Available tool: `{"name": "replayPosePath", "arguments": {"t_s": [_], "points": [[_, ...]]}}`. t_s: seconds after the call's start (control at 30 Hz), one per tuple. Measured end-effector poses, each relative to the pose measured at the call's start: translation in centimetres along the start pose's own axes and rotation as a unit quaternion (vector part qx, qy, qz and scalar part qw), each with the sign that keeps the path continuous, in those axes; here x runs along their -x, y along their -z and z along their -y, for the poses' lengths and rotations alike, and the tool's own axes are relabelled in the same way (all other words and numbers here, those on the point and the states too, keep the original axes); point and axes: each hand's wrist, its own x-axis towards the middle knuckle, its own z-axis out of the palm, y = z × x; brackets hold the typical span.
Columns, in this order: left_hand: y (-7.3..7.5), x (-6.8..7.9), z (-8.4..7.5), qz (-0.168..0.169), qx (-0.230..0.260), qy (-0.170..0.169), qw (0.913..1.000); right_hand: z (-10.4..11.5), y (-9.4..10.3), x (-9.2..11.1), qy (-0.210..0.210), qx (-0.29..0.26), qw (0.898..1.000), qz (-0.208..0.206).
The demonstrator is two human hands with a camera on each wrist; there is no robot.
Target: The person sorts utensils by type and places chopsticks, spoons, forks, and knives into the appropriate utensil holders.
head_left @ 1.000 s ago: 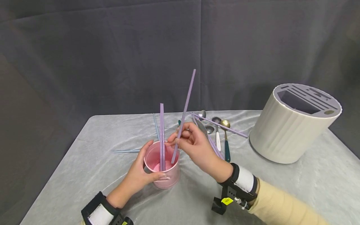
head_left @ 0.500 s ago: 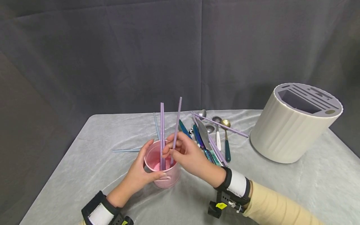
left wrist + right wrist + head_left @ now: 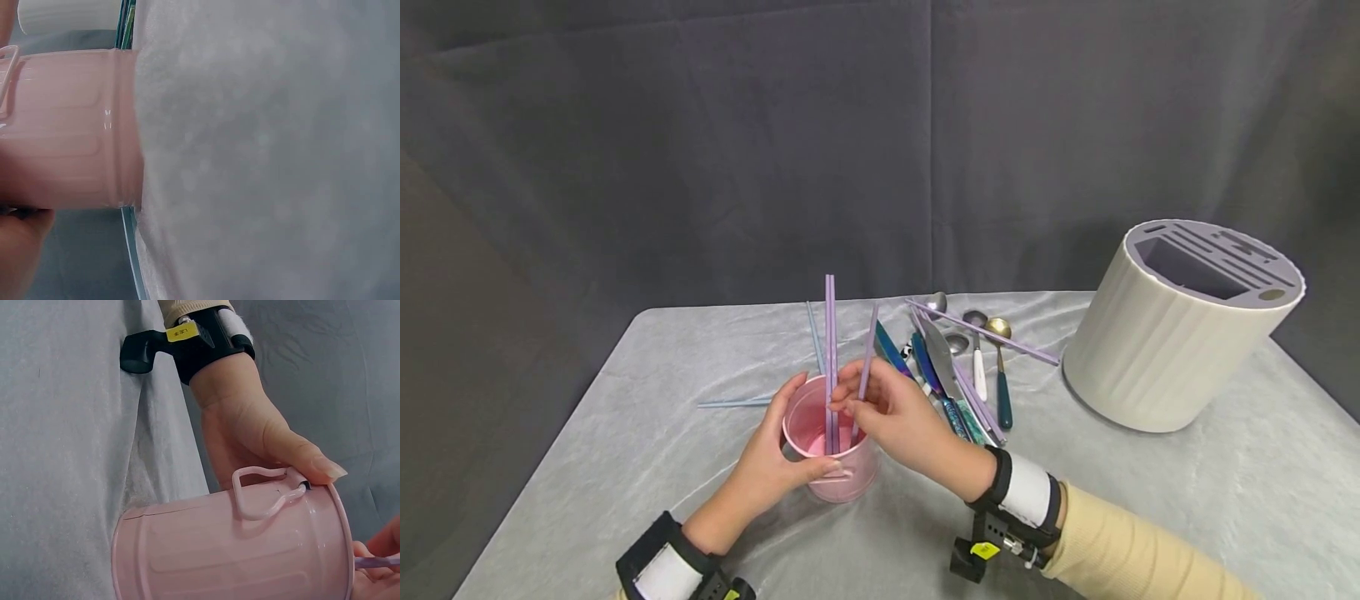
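Cutlery (image 3: 938, 360) crowds the table (image 3: 662, 358) just beyond the right hand (image 3: 898, 412), a loose purple chopstick (image 3: 1030, 352) lying across spoons (image 3: 979, 375). I see that hand pinching another chopstick (image 3: 871, 333), its lower end inside the pink cup (image 3: 859, 479) near two standing chopsticks (image 3: 831, 350); the left hand (image 3: 775, 462) grips the cup's rim. Pale blue chopsticks (image 3: 730, 403) lie behind; a white holder (image 3: 1165, 358) stands right.

Pink cup (image 3: 866, 472): glossy, ribbed wall, loop handle (image 3: 236, 492), upright on grey cloth (image 3: 625, 467), left hand (image 3: 767, 462) gripping its side with thumb near the rim. Two lilac chopsticks (image 3: 831, 350) stand inside, side by side, near vertical, tops well above rim. Third lilac chopstick (image 3: 868, 342): thin, straight, pinched in right hand (image 3: 898, 417), lower end inside cup, leaning slightly right, top lower than the pair's.
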Motion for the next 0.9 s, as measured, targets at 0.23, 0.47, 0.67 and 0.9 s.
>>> {"name": "replayPosePath", "arguments": {"t_s": [0.23,0.47,0.67,0.9], "points": [[0.0,0.3,-0.1,0.006,0.017,0.018,0.9997,-0.1,0.2,0.1,0.002,0.010,0.999,-0.031],[-0.1,0.4,-0.2,0.004,0.024,0.026,0.9994,-0.1,1.0,0.6,-0.015,0.005,0.999,-0.044],[-0.1,0.2,-0.1,0.001,0.017,0.020,0.9996,-0.4,1.7,0.9,-0.010,0.000,0.999,-0.040],[-0.2,0.0,0.0,-0.001,0.018,0.012,0.9998,-1.4,4.1,1.9,-0.027,0.048,0.997,-0.045]]}}
